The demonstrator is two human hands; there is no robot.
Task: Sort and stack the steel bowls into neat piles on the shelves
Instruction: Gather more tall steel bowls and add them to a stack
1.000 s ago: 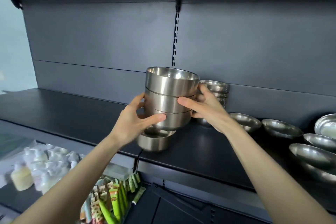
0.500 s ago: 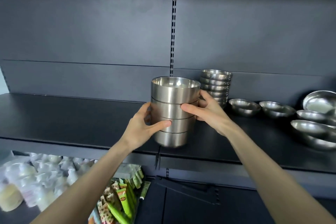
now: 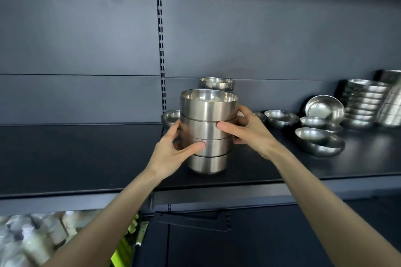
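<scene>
Stack of steel bowls (image 3: 208,132): four deep, straight-sided bowls, nested and upright, standing on the dark shelf (image 3: 76,154) near its front edge, just right of the slotted upright (image 3: 160,50).

Change: a second ago three nested bowls hung in the air above a single matching bowl on the shelf. Half a second ago they had dropped into it. Now there is one column of four with its base on the shelf, and both hands have stayed on it.

Hands: left hand (image 3: 173,154) grips the left side, thumb across the front of the third bowl down. Right hand (image 3: 249,134) grips the right side, thumb on the second bowl, fingers wrapped behind.

Bearing on task: the deep bowls appear gathered into one pile. What probably remains for this pile is squaring up, perhaps sliding it back, then letting go.

Appearance: brushed matt walls, brighter polished interior on the top bowl. Thin dark seams mark each rim, and each tier down looks slightly narrower. The column reads as straight.

Neighbours: pile of shallow bowls (image 3: 217,83) directly behind, small bowl (image 3: 169,117) behind at left, loose shallow bowls (image 3: 319,141) unsorted to the right, taller pile (image 3: 364,104) at far right.
</scene>
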